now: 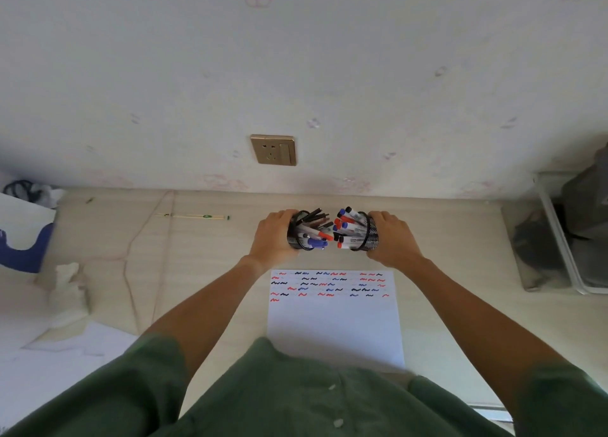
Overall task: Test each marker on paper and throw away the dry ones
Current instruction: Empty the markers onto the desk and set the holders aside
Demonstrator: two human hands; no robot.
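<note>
Two black mesh pen cups full of markers stand side by side on the desk beyond the paper. My left hand (273, 235) grips the left cup (297, 235), which holds black, blue and red markers (314, 230). My right hand (393, 239) grips the right cup (370, 234), packed with red and blue capped markers (348, 229). Both cups tilt inward toward each other. A white sheet of paper (335, 328) lies in front of me, with rows of black, red and blue test squiggles (329, 285) across its top.
A wall with a gold socket (273, 150) rises behind the desk. Chopsticks (194, 217) lie at the back left. Crumpled tissue (70, 288) and loose papers (65, 347) sit left. A clear bin with dark cloth (559, 239) stands at the right edge.
</note>
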